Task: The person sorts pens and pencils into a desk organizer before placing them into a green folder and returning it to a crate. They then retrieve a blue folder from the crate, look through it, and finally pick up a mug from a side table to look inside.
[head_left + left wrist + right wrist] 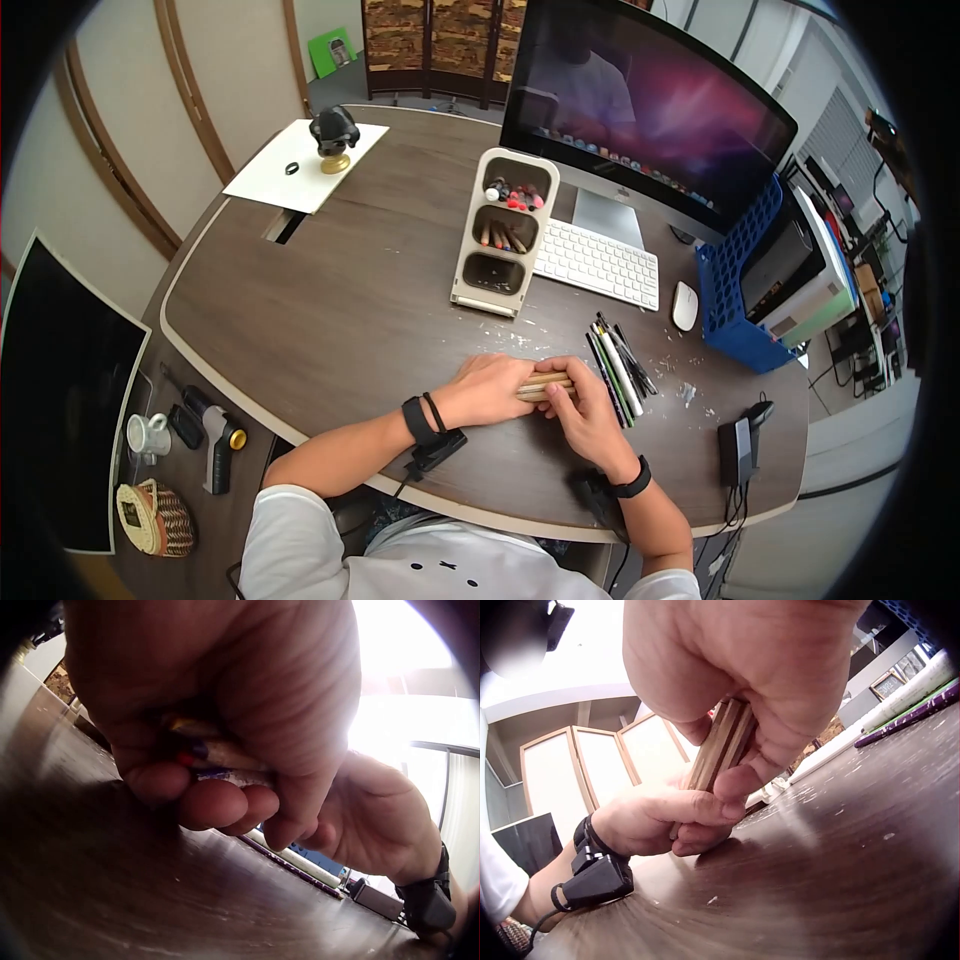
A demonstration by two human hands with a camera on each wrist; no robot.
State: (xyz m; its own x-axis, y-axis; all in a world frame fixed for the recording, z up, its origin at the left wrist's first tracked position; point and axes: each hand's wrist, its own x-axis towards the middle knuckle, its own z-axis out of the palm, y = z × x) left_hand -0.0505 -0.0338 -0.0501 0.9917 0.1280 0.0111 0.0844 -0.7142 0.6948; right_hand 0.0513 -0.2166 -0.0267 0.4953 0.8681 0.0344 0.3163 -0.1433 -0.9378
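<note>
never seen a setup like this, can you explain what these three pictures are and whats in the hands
There is no machine here: a person works with two bare hands. The wide picture comes from a camera on the head, looking down; the other two come from cameras on the left and right wrists, so fingers look huge.

The left hand and right hand together hold a small bundle of coloured pencils; coloured ends show in the left wrist view.

On the brown desk lie loose pens and pale flakes. Beyond stand a three-compartment organizer, a keyboard, a mouse and a monitor.
</note>
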